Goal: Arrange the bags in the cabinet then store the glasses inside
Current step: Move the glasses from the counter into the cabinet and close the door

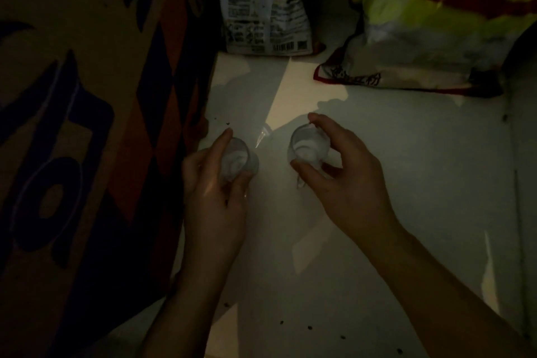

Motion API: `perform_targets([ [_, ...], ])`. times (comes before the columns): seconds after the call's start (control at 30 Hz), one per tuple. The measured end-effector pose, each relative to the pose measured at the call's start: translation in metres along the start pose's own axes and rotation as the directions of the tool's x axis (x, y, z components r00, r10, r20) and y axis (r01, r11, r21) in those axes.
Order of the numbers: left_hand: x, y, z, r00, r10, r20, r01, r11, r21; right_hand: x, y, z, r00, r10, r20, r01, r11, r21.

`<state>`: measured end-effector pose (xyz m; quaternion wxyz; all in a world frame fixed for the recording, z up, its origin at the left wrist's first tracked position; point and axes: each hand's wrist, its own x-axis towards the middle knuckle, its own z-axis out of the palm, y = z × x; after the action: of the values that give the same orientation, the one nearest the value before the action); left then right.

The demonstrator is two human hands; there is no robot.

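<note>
I look into a dim cabinet with a white floor (392, 183). My left hand (212, 197) grips a small clear glass (241, 158) by its side, low over the floor. My right hand (343, 171) holds a second clear glass (308, 148) from above, thumb and fingers around its rim. The two glasses are a hand's width apart. A large brown paper bag (72, 125) with dark blue and orange print fills the left side, close to my left hand. At the back stands a white printed bag (267, 3), and a plastic bag with yellow-green contents (421, 38) lies at the back right.
The cabinet's right wall (523, 183) runs along the right edge. Small dark specks (309, 327) dot the floor near the front. A strip of light (279, 96) falls across the floor between the bags and my hands.
</note>
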<state>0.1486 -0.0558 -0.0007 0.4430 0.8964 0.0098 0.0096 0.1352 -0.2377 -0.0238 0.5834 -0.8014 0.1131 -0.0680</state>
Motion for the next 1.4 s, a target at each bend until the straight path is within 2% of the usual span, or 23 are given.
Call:
perform_targets([
  [0.13, 0.032, 0.006, 0.002, 0.996, -0.078, 0.044, 0.078, 0.997, -0.003, 0.018, -0.004, 0.003, 1.0, 0.001, -0.019, -0.001, 1.0, 0.001],
  [0.33, 0.076, 0.031, 0.024, 0.998, -0.067, 0.004, 0.067, 0.998, 0.004, 0.056, -0.006, 0.005, 0.999, -0.036, -0.038, 0.036, 0.999, -0.012],
  [0.53, 0.103, 0.043, 0.032, 0.994, -0.092, 0.055, 0.092, 0.996, -0.002, 0.087, -0.007, 0.005, 0.998, -0.054, -0.038, 0.053, 0.998, -0.022],
  [0.83, 0.118, 0.037, 0.03, 0.998, -0.013, 0.069, 0.011, 1.0, 0.02, 0.112, -0.01, 0.011, 0.997, -0.042, -0.062, 0.044, 0.999, 0.028],
  [1.03, 0.115, 0.028, 0.026, 0.997, 0.009, 0.072, -0.009, 1.0, -0.001, 0.125, -0.013, 0.01, 1.0, -0.021, 0.021, 0.02, 0.999, 0.042],
  [1.4, 0.13, 0.048, 0.044, 1.0, -0.011, 0.01, 0.009, 0.986, 0.166, 0.131, -0.011, 0.008, 0.997, -0.057, 0.049, 0.059, 0.998, -0.036],
])
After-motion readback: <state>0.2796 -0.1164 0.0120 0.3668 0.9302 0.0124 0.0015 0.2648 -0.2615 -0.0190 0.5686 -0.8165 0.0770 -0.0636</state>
